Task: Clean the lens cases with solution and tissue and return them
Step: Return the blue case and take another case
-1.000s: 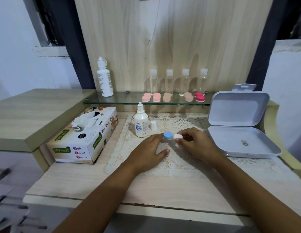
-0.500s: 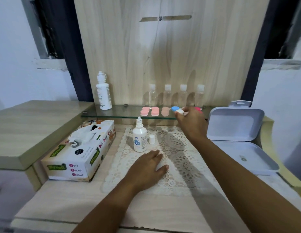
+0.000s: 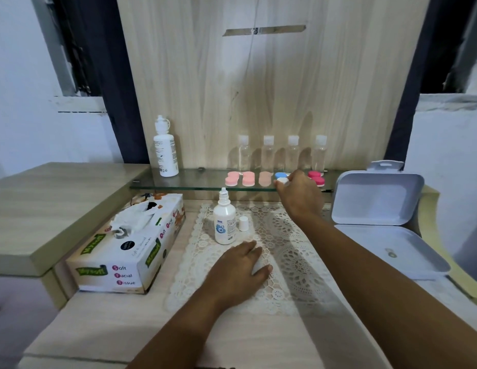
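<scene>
My right hand (image 3: 298,194) reaches up to the glass shelf (image 3: 194,185) and its fingers close on a blue-and-white lens case (image 3: 281,177), which touches the shelf between the pale pink lens case (image 3: 264,178) and the red lens case (image 3: 316,178). Two more pink lens cases (image 3: 239,178) lie further left on the shelf. My left hand (image 3: 238,269) lies flat on the lace mat (image 3: 285,251), over something white that I cannot make out. The small solution bottle (image 3: 224,222) stands uncapped on the mat, its white cap (image 3: 243,223) beside it.
A tissue box (image 3: 125,249) sits at the left of the mat. An open white plastic box (image 3: 378,225) stands at the right. On the shelf are a tall white bottle (image 3: 165,150) and several clear small bottles (image 3: 281,153) against the wooden back panel.
My right hand carried the blue-and-white lens case from the mat up to the glass shelf and set it down among the other cases. My left hand stayed on the mat.
</scene>
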`<control>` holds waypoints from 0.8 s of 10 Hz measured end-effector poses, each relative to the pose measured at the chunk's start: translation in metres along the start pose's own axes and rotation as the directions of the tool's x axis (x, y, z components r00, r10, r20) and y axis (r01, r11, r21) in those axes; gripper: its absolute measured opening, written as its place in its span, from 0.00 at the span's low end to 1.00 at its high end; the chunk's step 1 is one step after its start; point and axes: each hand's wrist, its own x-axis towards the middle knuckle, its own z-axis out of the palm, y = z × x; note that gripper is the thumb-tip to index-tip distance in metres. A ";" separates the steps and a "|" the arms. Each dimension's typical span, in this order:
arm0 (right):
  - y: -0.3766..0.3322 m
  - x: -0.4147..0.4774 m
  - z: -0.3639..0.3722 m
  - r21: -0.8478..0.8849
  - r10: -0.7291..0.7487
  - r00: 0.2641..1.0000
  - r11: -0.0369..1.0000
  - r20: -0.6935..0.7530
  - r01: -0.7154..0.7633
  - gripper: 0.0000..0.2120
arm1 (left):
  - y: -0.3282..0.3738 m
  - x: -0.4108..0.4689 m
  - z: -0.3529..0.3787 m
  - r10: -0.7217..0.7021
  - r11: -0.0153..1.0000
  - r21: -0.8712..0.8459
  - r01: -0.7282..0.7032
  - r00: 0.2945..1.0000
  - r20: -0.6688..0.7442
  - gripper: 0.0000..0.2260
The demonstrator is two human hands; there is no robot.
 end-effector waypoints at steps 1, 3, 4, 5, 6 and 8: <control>0.000 0.001 0.001 -0.003 -0.009 1.000 1.000 0.002 0.009 0.19 | -0.001 0.000 0.000 -0.003 1.000 -0.002 0.003 1.000 -0.002 0.25; 0.000 -0.001 0.000 -0.004 -0.035 0.999 0.999 -0.007 0.035 0.20 | -0.001 0.000 0.000 -0.003 1.000 0.003 0.003 1.000 0.003 0.26; 0.003 -0.005 -0.006 0.052 -0.047 0.998 0.997 -0.043 0.049 0.20 | -0.001 0.000 0.000 -0.003 1.000 0.002 0.003 1.000 0.005 0.26; 0.009 -0.005 -0.012 0.061 -0.039 0.996 0.997 -0.076 0.044 0.18 | -0.002 0.000 0.001 -0.008 1.000 -0.004 0.008 1.000 0.010 0.26; 0.017 0.000 -0.013 0.002 0.008 0.996 1.000 -0.086 -0.008 0.18 | -0.003 0.001 0.001 -0.014 1.000 -0.008 0.014 1.000 0.012 0.26; 0.027 0.007 -0.013 -0.066 0.039 0.999 0.997 -0.029 -0.041 0.20 | -0.003 0.001 0.003 -0.011 1.000 -0.009 0.011 1.000 0.010 0.26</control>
